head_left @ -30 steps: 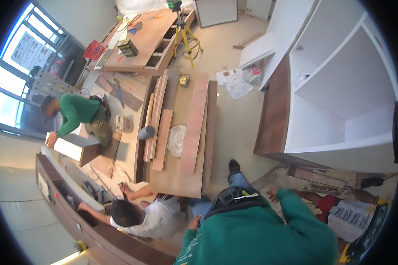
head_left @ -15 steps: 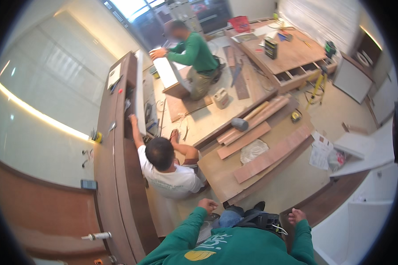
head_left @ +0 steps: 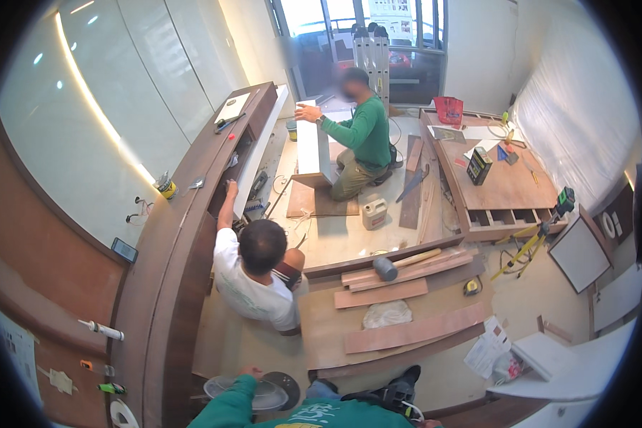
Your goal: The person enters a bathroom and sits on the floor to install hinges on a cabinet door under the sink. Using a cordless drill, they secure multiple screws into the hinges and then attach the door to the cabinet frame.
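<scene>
Reaching out, the left hand [head_left: 251,372] is just beside a round greyish tray [head_left: 269,398], right of the long brown cabinet [head_left: 157,274].
The right hand [head_left: 429,424], plain a moment ago, now barely shows, farther from the cabinet, leaving only the left near the tray. Whether either hand's fingers are spread or pinching, I can't tell. White lettering partly shows on the green shirt [head_left: 353,418].

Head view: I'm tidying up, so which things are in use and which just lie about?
Probably in use:
white-fronted box, held by co-worker in green
brown cabinet, reached toward by co-worker in white
round grey object, perhaps, by wearer's left hand

Apparently lying about:
mallet
tape measure
handsaw
jug
</scene>
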`<state>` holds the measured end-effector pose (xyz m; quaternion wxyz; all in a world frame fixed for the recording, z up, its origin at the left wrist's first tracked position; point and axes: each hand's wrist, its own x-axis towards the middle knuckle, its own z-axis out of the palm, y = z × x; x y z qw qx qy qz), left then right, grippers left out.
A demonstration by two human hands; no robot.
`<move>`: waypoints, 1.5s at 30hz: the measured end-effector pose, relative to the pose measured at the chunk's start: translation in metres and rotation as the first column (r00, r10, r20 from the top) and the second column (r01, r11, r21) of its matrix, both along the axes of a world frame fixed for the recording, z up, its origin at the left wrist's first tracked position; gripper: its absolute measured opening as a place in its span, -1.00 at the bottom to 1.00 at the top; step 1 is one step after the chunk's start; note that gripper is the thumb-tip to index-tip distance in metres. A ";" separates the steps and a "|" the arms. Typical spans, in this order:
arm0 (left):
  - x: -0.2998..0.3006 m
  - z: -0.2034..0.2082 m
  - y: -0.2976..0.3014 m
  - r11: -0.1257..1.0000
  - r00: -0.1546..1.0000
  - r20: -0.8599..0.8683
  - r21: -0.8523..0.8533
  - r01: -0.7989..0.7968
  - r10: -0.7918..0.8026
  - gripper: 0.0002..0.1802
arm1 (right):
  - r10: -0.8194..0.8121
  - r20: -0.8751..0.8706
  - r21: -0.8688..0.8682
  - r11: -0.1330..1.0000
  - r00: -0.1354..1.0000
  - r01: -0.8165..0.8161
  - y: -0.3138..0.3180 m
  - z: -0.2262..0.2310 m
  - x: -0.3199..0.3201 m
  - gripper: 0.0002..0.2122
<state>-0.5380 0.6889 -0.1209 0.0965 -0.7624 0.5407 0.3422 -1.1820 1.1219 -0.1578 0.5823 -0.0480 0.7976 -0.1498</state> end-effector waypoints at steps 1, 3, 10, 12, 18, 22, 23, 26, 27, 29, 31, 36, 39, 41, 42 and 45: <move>-0.006 0.005 0.011 0.999 0.999 0.013 -0.026 -0.044 0.045 -0.68 | -0.101 0.043 -0.015 0.995 0.994 0.102 -0.001 -0.017 -0.025 -0.73; -0.044 0.013 0.033 0.996 0.996 0.033 -0.042 -0.082 0.083 -0.70 | -0.291 0.141 -0.044 0.953 0.946 0.299 -0.005 -0.047 -0.077 -0.73; -0.304 0.092 0.054 0.958 0.921 -0.387 0.278 0.066 0.049 -0.79 | -0.476 0.021 -0.232 0.853 0.879 0.467 -0.023 0.000 -0.231 -0.72; -0.367 0.112 0.043 0.957 0.877 -0.480 0.256 0.135 0.005 -0.77 | -0.471 -0.051 -0.301 0.848 0.881 0.436 -0.013 0.033 -0.244 -0.68; -0.421 0.095 0.017 0.878 0.734 -0.491 -0.163 0.450 -0.468 -0.71 | -0.674 -0.064 -0.140 0.736 0.736 0.662 0.027 0.082 -0.216 -0.57; -0.378 0.055 -0.002 0.921 0.848 -0.424 0.076 0.382 -0.316 -0.69 | -0.551 -0.097 0.054 0.828 0.829 0.558 0.049 0.082 -0.179 -0.48; -0.363 0.046 -0.006 0.923 0.883 -0.383 0.157 0.351 -0.271 -0.68 | -0.582 -0.060 0.033 0.811 0.811 0.584 0.054 0.081 -0.160 -0.47; -0.346 0.032 -0.035 0.865 0.911 -0.305 0.333 0.376 -0.278 -0.67 | -0.611 -0.021 -0.012 0.791 0.791 0.611 0.057 0.077 -0.134 -0.45; -0.345 0.031 -0.045 0.855 0.933 -0.267 0.395 0.336 -0.243 -0.67 | -0.590 -0.015 0.016 0.807 0.808 0.590 0.060 0.078 -0.128 -0.45; -0.356 0.032 -0.063 0.898 0.947 -0.265 0.349 0.268 -0.180 -0.68 | -0.512 -0.014 0.019 0.858 0.859 0.513 0.061 0.077 -0.115 -0.47; -0.383 0.036 -0.079 0.925 0.944 -0.281 0.283 0.255 -0.174 -0.69 | -0.570 0.029 0.000 0.822 0.821 0.570 0.064 0.076 -0.109 -0.49; -0.511 0.059 -0.090 0.885 0.894 -0.321 0.243 0.398 -0.314 -0.80 | -0.644 -0.011 -0.053 0.764 0.765 0.643 0.082 0.063 -0.129 -0.55; -0.612 0.072 -0.076 0.817 0.860 -0.319 0.303 0.492 -0.399 -0.80 | -0.508 -0.052 -0.190 0.850 0.860 0.490 0.102 0.048 -0.170 -0.53; -0.680 0.072 -0.059 0.780 0.813 -0.317 0.258 0.569 -0.488 -0.78 | -0.520 -0.089 -0.068 0.854 0.850 0.515 0.119 0.042 -0.208 -0.53; -0.713 0.067 -0.050 0.752 0.799 -0.338 0.292 0.591 -0.497 -0.73 | -0.471 -0.103 -0.065 0.882 0.876 0.467 0.125 0.036 -0.228 -0.53; -0.805 0.046 -0.025 0.705 0.798 -0.284 0.373 0.603 -0.532 -0.58 | -0.219 -0.330 -0.229 0.962 0.918 0.147 0.148 0.025 -0.304 -0.46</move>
